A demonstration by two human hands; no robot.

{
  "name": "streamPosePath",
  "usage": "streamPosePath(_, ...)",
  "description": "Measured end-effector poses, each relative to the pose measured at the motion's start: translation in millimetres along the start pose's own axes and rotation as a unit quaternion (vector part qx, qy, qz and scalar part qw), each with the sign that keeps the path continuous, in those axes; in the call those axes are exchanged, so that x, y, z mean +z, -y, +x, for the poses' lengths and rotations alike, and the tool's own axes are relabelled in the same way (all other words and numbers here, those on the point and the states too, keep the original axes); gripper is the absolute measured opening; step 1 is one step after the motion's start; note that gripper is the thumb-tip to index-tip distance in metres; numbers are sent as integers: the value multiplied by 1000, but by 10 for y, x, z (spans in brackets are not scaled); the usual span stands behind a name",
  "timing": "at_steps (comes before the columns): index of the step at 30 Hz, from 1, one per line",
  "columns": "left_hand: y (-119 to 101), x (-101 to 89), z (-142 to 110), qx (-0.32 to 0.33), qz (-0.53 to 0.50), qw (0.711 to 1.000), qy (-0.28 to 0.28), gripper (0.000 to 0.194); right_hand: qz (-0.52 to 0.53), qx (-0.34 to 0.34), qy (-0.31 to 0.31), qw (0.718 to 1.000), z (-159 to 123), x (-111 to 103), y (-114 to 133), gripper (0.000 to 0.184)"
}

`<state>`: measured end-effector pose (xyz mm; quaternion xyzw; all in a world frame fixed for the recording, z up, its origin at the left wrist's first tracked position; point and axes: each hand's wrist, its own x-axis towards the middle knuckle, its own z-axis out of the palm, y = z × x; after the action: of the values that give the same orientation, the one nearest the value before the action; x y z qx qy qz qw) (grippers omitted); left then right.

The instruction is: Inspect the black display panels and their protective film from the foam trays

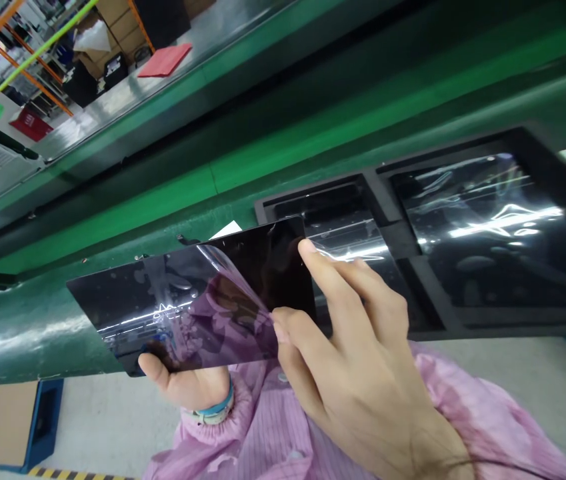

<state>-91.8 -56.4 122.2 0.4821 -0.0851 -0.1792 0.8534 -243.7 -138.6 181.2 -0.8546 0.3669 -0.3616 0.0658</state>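
A black glossy glass panel [127,303] is held up in front of me, above the edge of a green conveyor belt [173,200]. My left hand [183,383] grips it from below, thumb at its lower edge. My right hand [357,353] is at the panel's right side, thumb and forefinger pinched on a clear protective film [223,293] that is partly peeled back from the panel. I wear pink sleeves and a blue wristband [215,410].
A black tray [393,233] with two pockets lies on the belt to the right, each holding a film-covered panel [487,227]. A cardboard box in a blue bin [37,427] stands on the floor lower left. Shelving, boxes and a red sheet [165,60] are beyond the belt.
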Motion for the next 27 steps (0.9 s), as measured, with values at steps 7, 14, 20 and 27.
streamPosePath(7,-25,-5,4,-33,12,999,12,25,-45,3,-15,999,-92,-40,48,9)
streamPosePath(14,-25,38,14,-62,-3,998,-8,36,-22,13,-26,999,-104,-33,60,14)
streamPosePath(20,-4,105,13,-114,-57,989,-73,55,44,-44,-58,996,-129,30,-40,20)
streamPosePath(27,80,137,-132,-206,-17,975,-86,24,363,134,-11,922,-15,255,-502,69)
